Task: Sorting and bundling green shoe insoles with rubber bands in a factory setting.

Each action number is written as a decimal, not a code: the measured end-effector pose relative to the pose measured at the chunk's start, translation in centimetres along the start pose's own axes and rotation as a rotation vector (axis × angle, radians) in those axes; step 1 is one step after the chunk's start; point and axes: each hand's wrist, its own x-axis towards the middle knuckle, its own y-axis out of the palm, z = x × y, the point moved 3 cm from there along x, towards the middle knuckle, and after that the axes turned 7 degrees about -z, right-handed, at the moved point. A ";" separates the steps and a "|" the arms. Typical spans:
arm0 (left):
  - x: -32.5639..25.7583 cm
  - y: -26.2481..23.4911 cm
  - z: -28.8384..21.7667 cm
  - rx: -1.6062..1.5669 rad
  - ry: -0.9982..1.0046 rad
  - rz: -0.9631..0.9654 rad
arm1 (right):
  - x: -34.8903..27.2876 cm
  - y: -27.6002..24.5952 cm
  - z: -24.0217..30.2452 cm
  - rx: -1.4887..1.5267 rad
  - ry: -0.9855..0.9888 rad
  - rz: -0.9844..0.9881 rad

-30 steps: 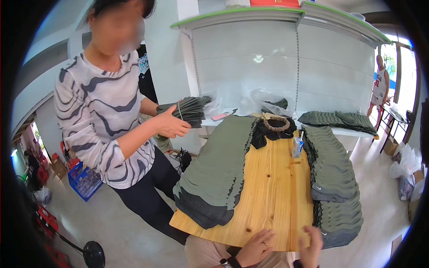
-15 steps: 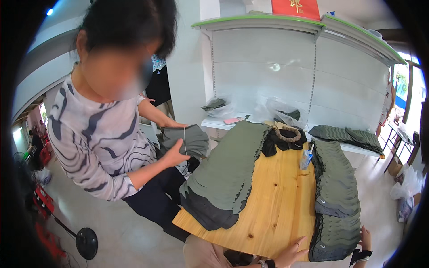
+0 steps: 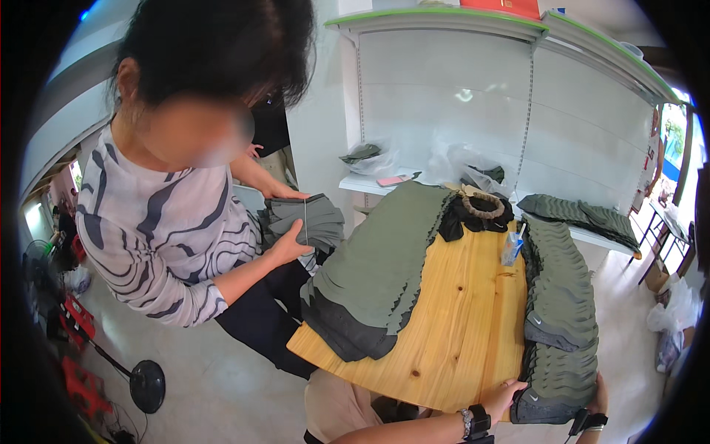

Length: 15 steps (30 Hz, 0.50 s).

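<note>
Along the right side of the wooden table lies a long row of overlapping grey-green socks (image 3: 558, 296) with darker ends. At its near end, my left hand (image 3: 504, 398) grips the left edge of the nearest bundle of socks (image 3: 558, 377). My right hand (image 3: 599, 399) holds the right edge of the same bundle, its fingers partly hidden behind it. Another wide stack of green socks (image 3: 381, 259) lies on the left half of the table. A co-worker at the left holds a fanned bundle of grey-green socks (image 3: 322, 222) with a thin band around it.
The wooden tabletop (image 3: 458, 318) shows between the stacks. A small blue-and-white drink carton (image 3: 511, 248) with a straw stands beside the right row. Black cloth with a tan ring (image 3: 484, 206) lies at the far edge. Behind are shelves (image 3: 444, 21) and more socks (image 3: 577, 218).
My left hand has moved from the tabletop onto the left edge of the near bundle. My right hand stays at its right edge. The co-worker still holds the banded bundle.
</note>
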 end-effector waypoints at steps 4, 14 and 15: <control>3.5 -1.5 1.4 -0.076 -0.015 -0.065 | 0.1 0.7 0.3 0.027 0.071 0.041; -10.2 -2.2 -11.1 0.259 0.352 -0.108 | -1.2 2.2 2.0 -0.007 -0.069 0.082; -13.8 -3.4 -14.1 0.157 0.475 -0.134 | -1.2 1.4 1.7 0.023 -0.061 0.055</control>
